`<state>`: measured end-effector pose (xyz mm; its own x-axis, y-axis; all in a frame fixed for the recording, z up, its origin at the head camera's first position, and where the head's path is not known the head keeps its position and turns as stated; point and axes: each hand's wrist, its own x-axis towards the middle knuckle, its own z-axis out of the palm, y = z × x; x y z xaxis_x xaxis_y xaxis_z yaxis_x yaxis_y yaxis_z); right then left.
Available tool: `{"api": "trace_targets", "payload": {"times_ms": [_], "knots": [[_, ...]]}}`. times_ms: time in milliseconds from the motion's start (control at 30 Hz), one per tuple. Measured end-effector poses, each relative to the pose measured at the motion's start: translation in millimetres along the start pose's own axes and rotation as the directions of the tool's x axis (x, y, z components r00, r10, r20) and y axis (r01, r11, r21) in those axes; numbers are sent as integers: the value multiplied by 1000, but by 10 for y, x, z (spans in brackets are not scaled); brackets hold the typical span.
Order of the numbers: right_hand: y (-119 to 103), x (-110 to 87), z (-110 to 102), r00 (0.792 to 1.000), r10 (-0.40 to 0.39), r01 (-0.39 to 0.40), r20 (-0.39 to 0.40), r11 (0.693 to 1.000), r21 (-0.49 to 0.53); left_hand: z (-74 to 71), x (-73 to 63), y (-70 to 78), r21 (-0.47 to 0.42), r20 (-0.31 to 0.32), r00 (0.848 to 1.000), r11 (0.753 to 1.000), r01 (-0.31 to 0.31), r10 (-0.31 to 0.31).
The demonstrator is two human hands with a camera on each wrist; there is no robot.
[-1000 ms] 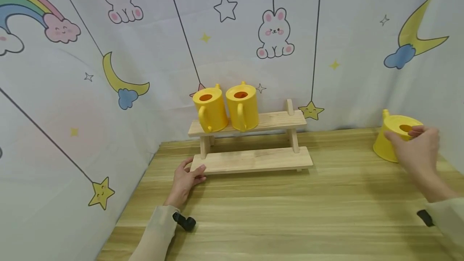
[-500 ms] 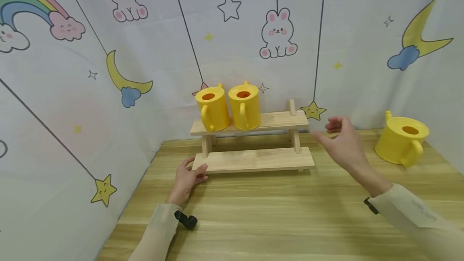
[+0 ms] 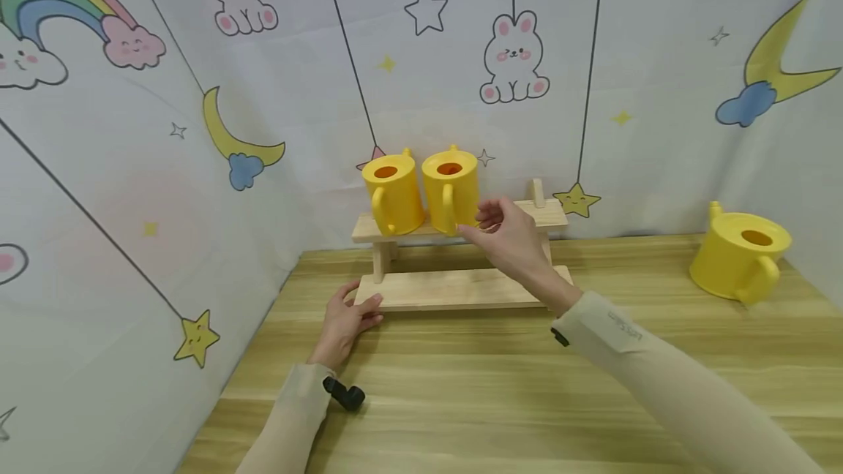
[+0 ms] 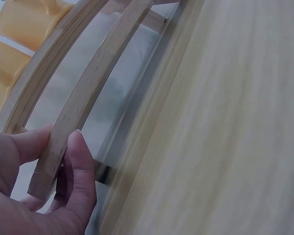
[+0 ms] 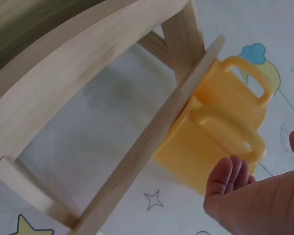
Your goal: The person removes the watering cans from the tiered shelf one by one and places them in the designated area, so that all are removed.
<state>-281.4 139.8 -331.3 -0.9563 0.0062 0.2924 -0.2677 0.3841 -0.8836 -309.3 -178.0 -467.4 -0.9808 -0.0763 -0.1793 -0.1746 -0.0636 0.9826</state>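
Observation:
Two yellow watering cans stand side by side on the upper board of a two-step wooden shelf [image 3: 448,288]: a left one [image 3: 403,205] and a right one [image 3: 464,192], handles facing forward. My left hand [image 3: 344,322] pinches the left end of the lower board between thumb and fingers, as the left wrist view shows on the board [image 4: 73,110]. My right hand [image 3: 514,240] reaches to the right can's handle, thumb and fingers apart. In the right wrist view its fingertips [image 5: 220,171] lie close by that can [image 5: 196,152], not curled round it.
A third yellow watering can [image 3: 731,258] stands on the wood-grain table [image 3: 461,401] at the far right, its handle toward the front right. Behind the shelf hangs a white backdrop [image 3: 395,108] printed with rabbits, stars and moons.
My right hand has let go of the third watering can at the far right and moved left to the right can on the shelf. The left hand keeps its hold on the lower board.

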Motion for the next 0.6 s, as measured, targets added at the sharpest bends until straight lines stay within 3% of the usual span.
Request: {"api": "trace_targets", "payload": {"times_ms": [200,600], "knots": [[-77,174,276,1000,-24,24,-4,999,43,5,-23,9,-19,-13,1000,1000,-6,6],[-81,348,550,997,-6,11,-74,998,61,3,-26,2,-44,-10,1000,999,-14,13]]}}
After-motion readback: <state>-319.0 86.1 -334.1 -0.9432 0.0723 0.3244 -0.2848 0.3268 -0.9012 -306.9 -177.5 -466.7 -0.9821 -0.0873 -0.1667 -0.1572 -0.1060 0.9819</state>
